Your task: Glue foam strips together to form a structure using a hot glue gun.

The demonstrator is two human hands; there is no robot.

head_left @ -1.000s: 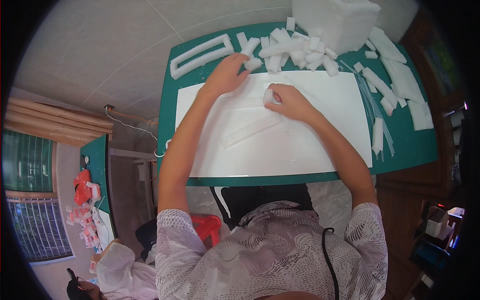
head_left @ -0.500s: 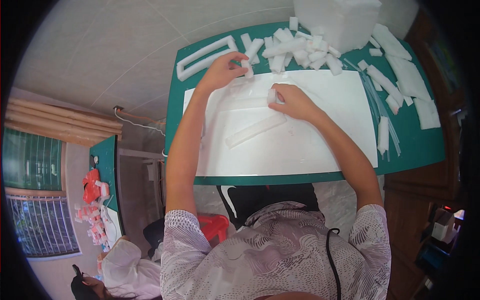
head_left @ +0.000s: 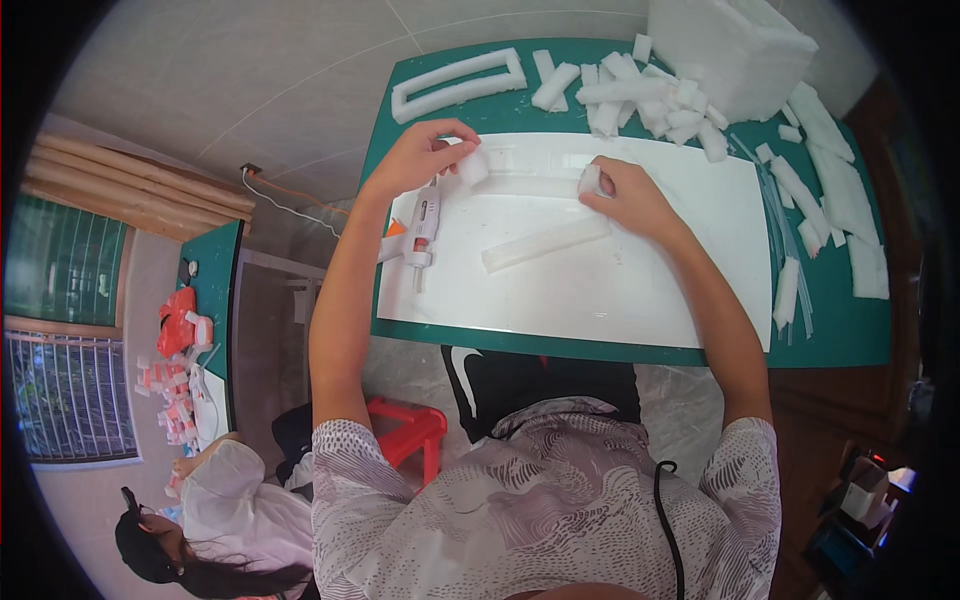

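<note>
My left hand (head_left: 428,158) pinches a small white foam block (head_left: 472,167) between thumb and fingers at the left end of a long white foam strip (head_left: 528,187). Whether block and strip touch, I cannot tell. At the strip's right end, my right hand (head_left: 637,202) grips another small foam block (head_left: 590,181). A second foam strip (head_left: 545,246) lies slanted on the white board (head_left: 620,300), nearer to me. Beside my left forearm rests a white and grey glue gun (head_left: 425,228) with an orange part, partly hidden by the arm.
Along the back of the green table (head_left: 480,333) are a rectangular foam frame (head_left: 460,88), a heap of foam pieces (head_left: 650,100) and a big white foam block (head_left: 735,45). Clear sticks (head_left: 783,235) and foam slabs (head_left: 828,185) lie right. A person (head_left: 235,500) sits at the lower left near a red stool (head_left: 410,430).
My left hand has brought its foam block nearer and leftward, from the board's far edge to the strip's left end. The glue gun has come into sight. My right hand keeps its grip.
</note>
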